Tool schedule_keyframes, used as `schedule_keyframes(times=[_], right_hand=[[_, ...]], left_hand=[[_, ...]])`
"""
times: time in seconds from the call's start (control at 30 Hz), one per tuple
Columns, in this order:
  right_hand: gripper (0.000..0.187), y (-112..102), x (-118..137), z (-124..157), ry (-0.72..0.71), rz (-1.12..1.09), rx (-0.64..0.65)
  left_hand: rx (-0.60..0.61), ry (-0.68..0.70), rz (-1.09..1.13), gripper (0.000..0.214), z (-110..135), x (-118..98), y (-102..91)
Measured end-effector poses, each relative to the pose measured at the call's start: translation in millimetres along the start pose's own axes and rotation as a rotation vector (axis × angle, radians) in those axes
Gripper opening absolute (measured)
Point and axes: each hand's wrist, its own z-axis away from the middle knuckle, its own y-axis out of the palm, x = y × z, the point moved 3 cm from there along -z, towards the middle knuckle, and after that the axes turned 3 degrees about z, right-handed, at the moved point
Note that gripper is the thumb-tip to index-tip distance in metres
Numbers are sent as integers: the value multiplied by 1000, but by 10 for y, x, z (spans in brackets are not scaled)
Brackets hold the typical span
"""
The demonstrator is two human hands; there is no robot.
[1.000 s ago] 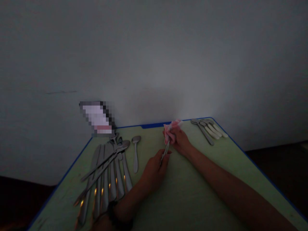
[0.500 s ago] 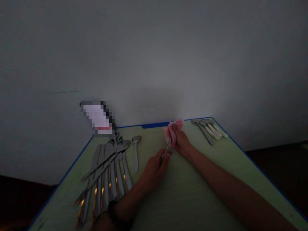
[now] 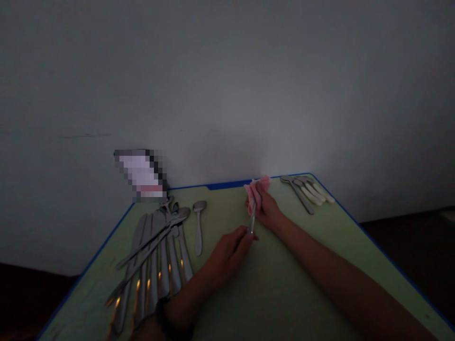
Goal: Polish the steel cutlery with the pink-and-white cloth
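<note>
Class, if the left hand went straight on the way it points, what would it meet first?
Most likely the right hand, which holds the pink cloth; the left hand points forward and rightward towards it. With one dim view, depth is unclear, so their heights may differ.

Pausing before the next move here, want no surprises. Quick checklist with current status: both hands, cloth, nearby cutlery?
1. Left hand holding the utensil: ok, fingers closed on its near part.
2. Right hand holding the pink cloth: ok.
3. Utensil's far end in sight: not ok, hidden in the cloth.
4. Lone spoon apart from the left hand: ok.
5. Left-side cutlery uncrossed: not ok, pieces lie across others.
6. Left forearm off that cutlery: cannot tell, it overlaps handles in this view.
</note>
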Motion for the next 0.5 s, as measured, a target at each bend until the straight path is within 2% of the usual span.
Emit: schedule_keyframes(times=[0.07, 0.13, 0.23, 0.4, 0.5], right_hand=[[30, -15, -1, -16, 35, -74, -34], [26, -29, 9, -32, 32, -131, -45], [25, -52, 25, -57, 9, -185, -23], [25, -22, 0, -32, 49, -186, 22], [26, 60, -51, 41, 78, -101, 48]], left_hand=[[97, 65, -11, 30, 37, -33, 37], [116, 82, -23, 28, 57, -33, 62], [53, 33, -18, 29, 41, 16, 85], [-63, -46, 32, 28, -36, 99, 68], [-58, -108, 64, 31, -70, 144, 34]])
